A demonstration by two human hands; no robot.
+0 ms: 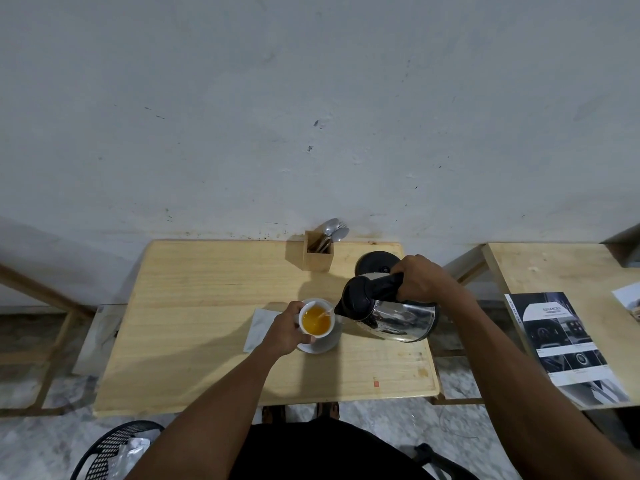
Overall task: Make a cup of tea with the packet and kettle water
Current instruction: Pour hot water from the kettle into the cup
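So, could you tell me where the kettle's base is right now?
In the head view, the black base sits at the table's far right corner, right of the wooden spoon holder and behind the right hand.

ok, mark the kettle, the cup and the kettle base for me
kettle (401,315): head view, on its shiny steel body.
cup (330,329): head view, on the white rim nearest the spout.
kettle base (375,259): head view, on the black disc's top, behind the kettle.

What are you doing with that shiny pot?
A person is making tea. The right hand tips the kettle by its black handle, and water streams into the white cup, already orange inside. The left hand steadies the cup on its saucer. The kettle's base sits behind, empty.
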